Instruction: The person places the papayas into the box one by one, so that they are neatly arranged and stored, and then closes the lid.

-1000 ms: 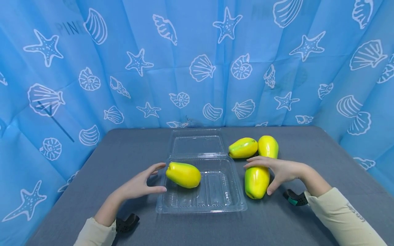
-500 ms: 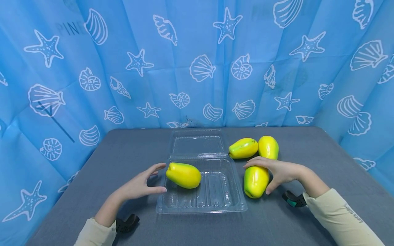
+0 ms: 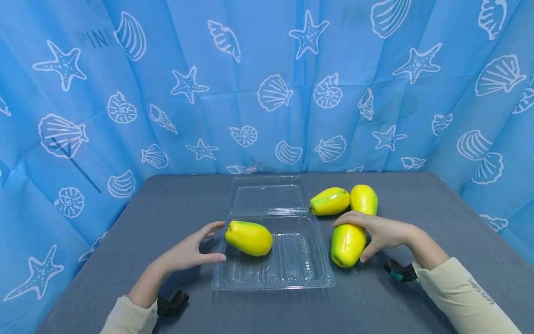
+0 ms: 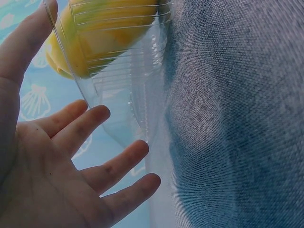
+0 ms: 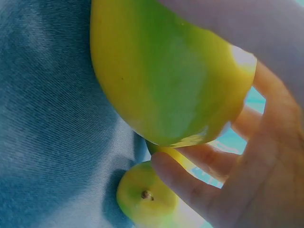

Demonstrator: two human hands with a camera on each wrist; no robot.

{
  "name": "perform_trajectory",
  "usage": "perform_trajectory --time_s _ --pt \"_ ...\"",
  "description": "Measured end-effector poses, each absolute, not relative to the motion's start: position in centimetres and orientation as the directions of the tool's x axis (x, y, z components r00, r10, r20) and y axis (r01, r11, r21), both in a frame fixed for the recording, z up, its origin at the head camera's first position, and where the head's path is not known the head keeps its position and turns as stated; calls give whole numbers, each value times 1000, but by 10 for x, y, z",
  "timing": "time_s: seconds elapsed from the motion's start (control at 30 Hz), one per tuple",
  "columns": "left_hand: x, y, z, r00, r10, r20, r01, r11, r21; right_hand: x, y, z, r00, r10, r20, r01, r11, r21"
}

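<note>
In the head view, my right hand (image 3: 385, 233) curls over a yellow-green papaya (image 3: 348, 246), thumb on its near right side and fingers over its far end. The right wrist view shows this papaya (image 5: 175, 80) between thumb and fingers, close to the cloth. My left hand (image 3: 185, 249) lies beside the left wall of a clear plastic clamshell box (image 3: 292, 260), fingers spread and thumb apart. Whether it touches the rim is hard to tell. Inside the box's left half lies another papaya (image 3: 249, 238), seen through the plastic in the left wrist view.
Two more papayas, one lying sideways (image 3: 329, 201) and one pointing away (image 3: 364, 199), sit behind my right hand. The box's lid (image 3: 268, 197) is folded back flat behind its base. A grey cloth covers the table (image 3: 187, 199); a blue shell-print curtain (image 3: 258, 93) hangs behind.
The papaya under my right hand has shifted very slightly, its near end a little farther from me. My left hand and the papaya in the box stay in place.
</note>
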State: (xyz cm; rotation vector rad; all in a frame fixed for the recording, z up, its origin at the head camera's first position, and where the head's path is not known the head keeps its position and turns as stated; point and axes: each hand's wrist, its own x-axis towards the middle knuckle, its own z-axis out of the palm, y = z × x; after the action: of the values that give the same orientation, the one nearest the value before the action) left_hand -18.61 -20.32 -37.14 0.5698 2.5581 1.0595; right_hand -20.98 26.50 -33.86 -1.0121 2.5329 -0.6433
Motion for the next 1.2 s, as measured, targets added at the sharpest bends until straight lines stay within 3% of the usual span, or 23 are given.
perform_trajectory --time_s 0.8,1.2 --pt "-185 -202 -369 -872 469 -139 235 652 721 -205 266 -320 -713 -699 -59 -581 636 -508" --pt "-185 -203 -370 -869 477 -130 246 646 723 -205 270 -312 -692 -721 19 -634 596 -493"
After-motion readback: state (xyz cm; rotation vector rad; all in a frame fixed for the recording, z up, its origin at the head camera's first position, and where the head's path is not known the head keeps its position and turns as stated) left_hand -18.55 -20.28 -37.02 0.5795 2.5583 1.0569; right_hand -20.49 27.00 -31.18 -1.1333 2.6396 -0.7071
